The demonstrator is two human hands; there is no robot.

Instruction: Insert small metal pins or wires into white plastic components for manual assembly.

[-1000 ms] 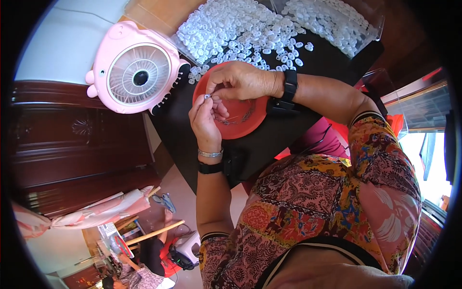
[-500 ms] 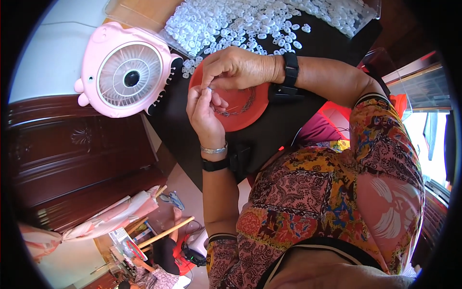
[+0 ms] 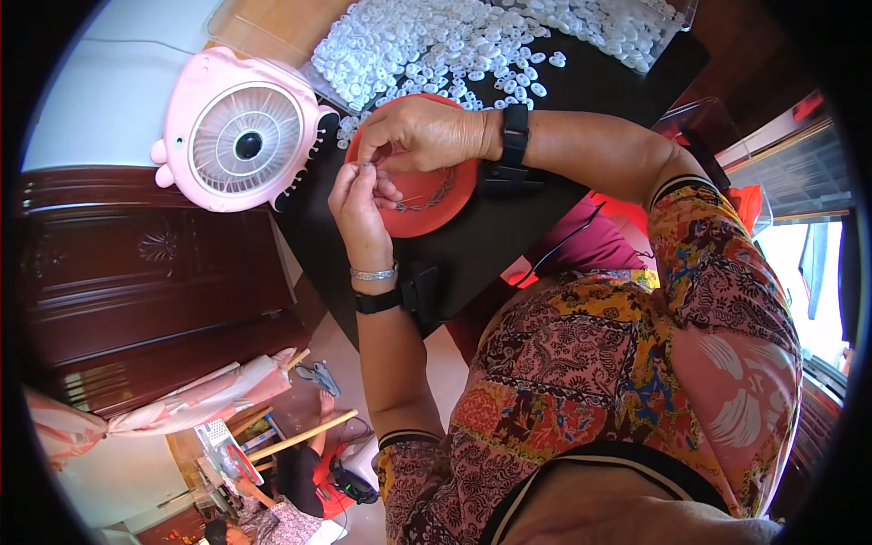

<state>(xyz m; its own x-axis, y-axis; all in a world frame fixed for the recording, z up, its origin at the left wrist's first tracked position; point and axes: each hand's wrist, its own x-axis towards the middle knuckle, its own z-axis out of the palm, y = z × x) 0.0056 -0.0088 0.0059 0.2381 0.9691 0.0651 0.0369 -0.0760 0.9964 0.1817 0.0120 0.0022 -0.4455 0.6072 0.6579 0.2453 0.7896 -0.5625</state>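
Over a round red plate (image 3: 451, 204) on the black table, both hands meet fingertip to fingertip. My left hand (image 3: 361, 207), with a silver bracelet and black band at its wrist, pinches a tiny piece too small to name. Across the plate from the right comes my right hand (image 3: 420, 132), its thumb and index finger closed at the same spot. Whatever the right fingers hold is hidden. Small thin metal pieces (image 3: 438, 191) lie in the plate, and a fine pin-like line shows beside the left fingers.
White oval pieces with holes (image 3: 409, 45) are heaped beyond the plate, some loose on the black table (image 3: 554, 136). A pink animal-shaped fan (image 3: 245, 136) stands at the left. A clear box (image 3: 627, 36) holds more white pieces. Another person (image 3: 282, 522) sits at the lower left.
The whole view has shifted, so the plate and both hands appear farther left. The fingertips stay together in nearly the same pinch.
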